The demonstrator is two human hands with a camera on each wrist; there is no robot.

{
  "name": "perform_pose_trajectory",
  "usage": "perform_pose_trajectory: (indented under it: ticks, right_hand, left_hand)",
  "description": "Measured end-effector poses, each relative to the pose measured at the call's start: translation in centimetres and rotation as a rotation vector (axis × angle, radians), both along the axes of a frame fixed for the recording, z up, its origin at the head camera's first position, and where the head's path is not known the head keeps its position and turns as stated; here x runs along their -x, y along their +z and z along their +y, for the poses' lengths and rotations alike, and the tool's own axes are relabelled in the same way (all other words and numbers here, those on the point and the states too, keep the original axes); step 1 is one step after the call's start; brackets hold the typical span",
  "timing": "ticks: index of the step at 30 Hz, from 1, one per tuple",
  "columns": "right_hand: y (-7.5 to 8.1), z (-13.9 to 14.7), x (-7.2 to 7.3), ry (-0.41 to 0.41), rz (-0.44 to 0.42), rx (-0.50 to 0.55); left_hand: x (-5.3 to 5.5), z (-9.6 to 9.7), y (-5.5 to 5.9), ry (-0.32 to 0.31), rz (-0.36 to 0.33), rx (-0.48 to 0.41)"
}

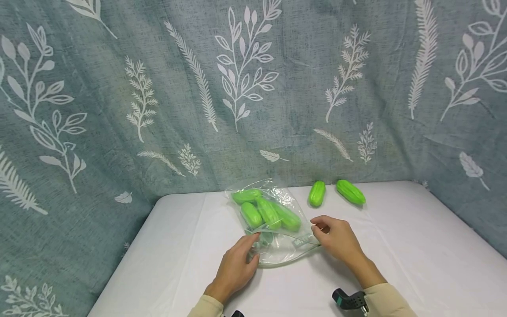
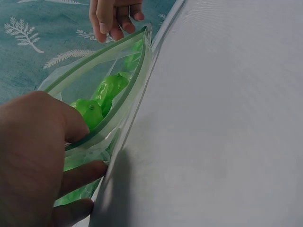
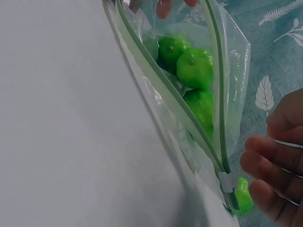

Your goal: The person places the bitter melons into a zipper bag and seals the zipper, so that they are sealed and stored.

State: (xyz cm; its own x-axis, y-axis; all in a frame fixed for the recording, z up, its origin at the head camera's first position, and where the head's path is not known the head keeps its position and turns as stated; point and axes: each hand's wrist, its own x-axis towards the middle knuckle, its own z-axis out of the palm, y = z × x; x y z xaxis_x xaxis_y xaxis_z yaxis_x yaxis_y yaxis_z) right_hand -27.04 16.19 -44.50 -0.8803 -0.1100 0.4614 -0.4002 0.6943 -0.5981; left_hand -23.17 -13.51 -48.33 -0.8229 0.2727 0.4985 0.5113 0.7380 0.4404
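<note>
A clear zip bag lies on the white table with several green toy cucumbers inside. My left hand grips the left end of the bag's mouth, thumb on the green zip rim and fingers underneath. My right hand pinches the right end of the mouth, by the green zip slider. The mouth of the bag gapes between both hands, showing the cucumbers within. Two more loose cucumbers lie behind the bag, to the right.
A teal cloth with a white leaf print hangs close behind and around the table. The table's left edge drops off beside my left arm. Black wrist gear shows on my right forearm.
</note>
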Motion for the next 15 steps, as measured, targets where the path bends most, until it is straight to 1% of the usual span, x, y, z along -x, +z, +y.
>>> perform_pose_trajectory:
  ticks: [8, 12, 15]
  right_hand:
    - [-0.3, 0.7, 0.5, -0.004, -0.035, 0.051]
    - [-0.2, 1.0, 0.9, -0.051, -0.077, 0.048]
    - [-0.2, 1.4, 1.1, -0.106, -0.115, 0.041]
  left_hand:
    - [-0.1, -0.2, 0.1, 0.005, -0.007, 0.004]
    - [-0.1, -0.3, 0.2, 0.008, -0.023, -0.008]
    - [-0.1, -0.1, 0.1, -0.001, -0.027, -0.016]
